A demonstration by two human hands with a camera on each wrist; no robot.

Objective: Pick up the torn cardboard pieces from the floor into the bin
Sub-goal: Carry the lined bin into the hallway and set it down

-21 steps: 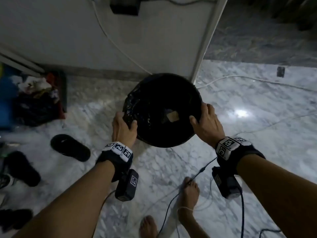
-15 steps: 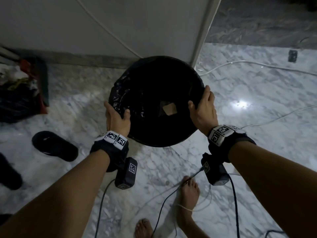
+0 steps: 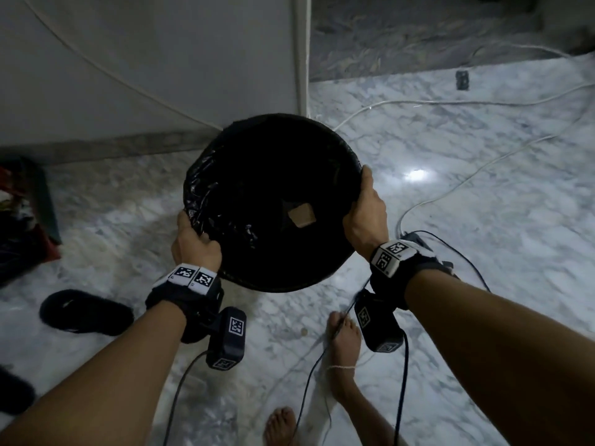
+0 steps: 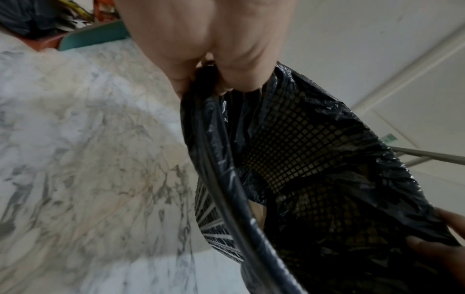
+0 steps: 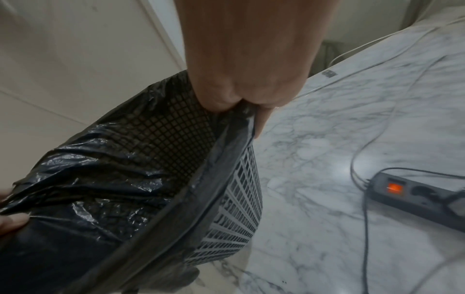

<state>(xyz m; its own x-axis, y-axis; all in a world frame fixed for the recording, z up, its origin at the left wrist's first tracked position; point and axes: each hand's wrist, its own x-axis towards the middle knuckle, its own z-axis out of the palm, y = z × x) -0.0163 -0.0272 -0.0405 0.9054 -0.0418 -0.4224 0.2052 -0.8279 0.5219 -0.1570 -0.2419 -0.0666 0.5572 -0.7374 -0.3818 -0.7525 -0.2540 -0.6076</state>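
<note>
Bin [image 3: 225,149] — black mesh, lined with a black plastic bag [image 4: 327,103]; centre of the head view, over the marble floor [image 3: 483,220]. Left hand [image 3: 196,243] curls round the rim at lower left; right hand [image 3: 365,217] curls round the rim at right. One cardboard piece [image 3: 301,215] lies inside. Power strip [image 5: 412,191] — on the floor, right.

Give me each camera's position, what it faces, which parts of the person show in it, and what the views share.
Head: worn on the head, looks down at the bin over the marble floor; both forearms, left hand, right hand and bare feet show.
Left wrist: looks along the left hand at the bin's rim.
Right wrist: looks along the right hand at the opposite rim, with a power strip beside.
Shared: all show the bin and floor.
</note>
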